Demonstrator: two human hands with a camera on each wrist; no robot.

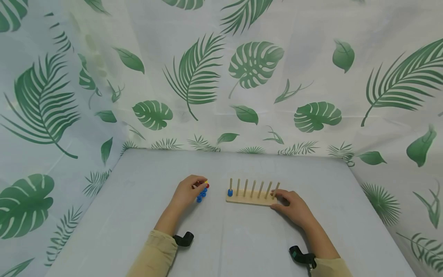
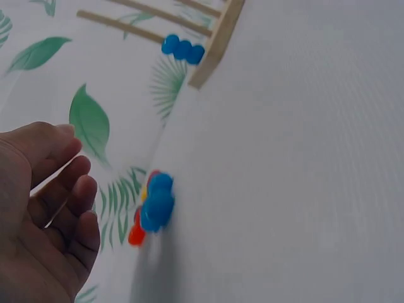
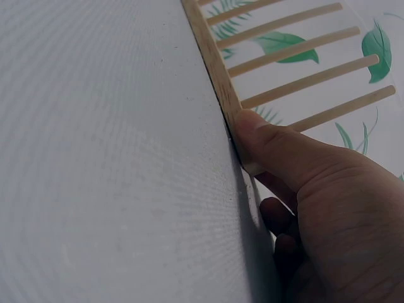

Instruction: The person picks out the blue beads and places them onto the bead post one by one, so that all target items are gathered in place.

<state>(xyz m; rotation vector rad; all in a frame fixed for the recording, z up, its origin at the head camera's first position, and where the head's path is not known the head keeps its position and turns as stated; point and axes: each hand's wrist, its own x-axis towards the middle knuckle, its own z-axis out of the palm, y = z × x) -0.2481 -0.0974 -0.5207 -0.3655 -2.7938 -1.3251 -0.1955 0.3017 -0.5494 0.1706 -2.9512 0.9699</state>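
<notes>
A wooden peg stand with a row of upright pegs sits on the table. Three blue beads are threaded on its leftmost peg; the other pegs are bare. At the stand's right end my right hand grips the base, with the thumb on its near edge. My left hand hovers beside a small group of loose beads, its fingers loosely bent and a gap showing below the thumb. Those include blue beads, a red bead and a yellow bead, partly hidden by the hand.
A pale cloth covers the table. Leaf-printed curtains rise behind it and at both sides. Each wrist wears a black camera, one at the left sleeve and one at the right.
</notes>
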